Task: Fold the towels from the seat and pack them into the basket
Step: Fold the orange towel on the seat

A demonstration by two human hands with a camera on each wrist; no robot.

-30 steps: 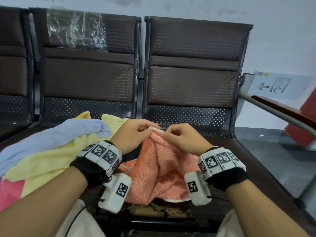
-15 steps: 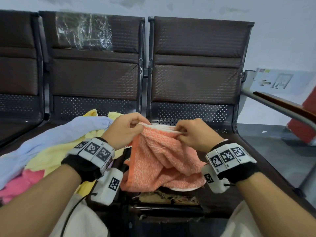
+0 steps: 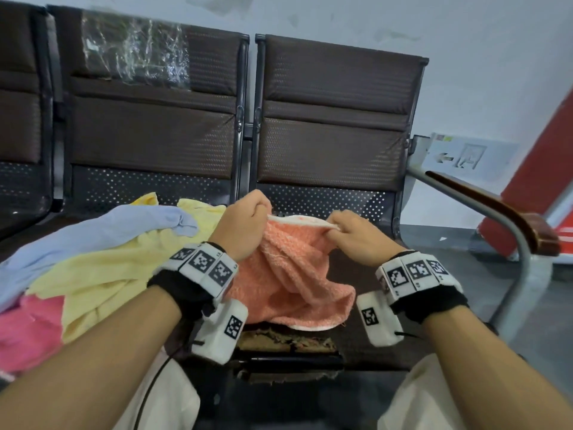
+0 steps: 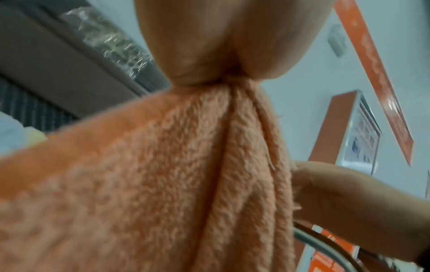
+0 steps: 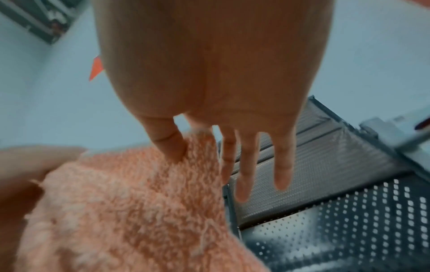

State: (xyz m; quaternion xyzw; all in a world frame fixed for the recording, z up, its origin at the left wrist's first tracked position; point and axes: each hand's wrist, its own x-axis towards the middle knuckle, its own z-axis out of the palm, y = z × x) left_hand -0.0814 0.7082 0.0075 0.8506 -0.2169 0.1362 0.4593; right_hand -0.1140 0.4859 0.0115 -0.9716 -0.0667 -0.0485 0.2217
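Holding the orange towel (image 3: 288, 274) up by its white-trimmed top edge, the person has both hands raised over the seat (image 3: 366, 346). The left hand (image 3: 245, 225) pinches one end of that edge with curled fingers; the right hand (image 3: 356, 234) pinches the other end between thumb and forefinger, its remaining fingers (image 5: 281, 165) straight and spread. The cloth sags between them, its lower part bunched on the seat's front. Just beside it, on the next seat, lie a yellow towel (image 3: 102, 274), a pale blue towel (image 3: 102, 234) draped over it, and a pink towel (image 3: 28, 330) at the near edge.
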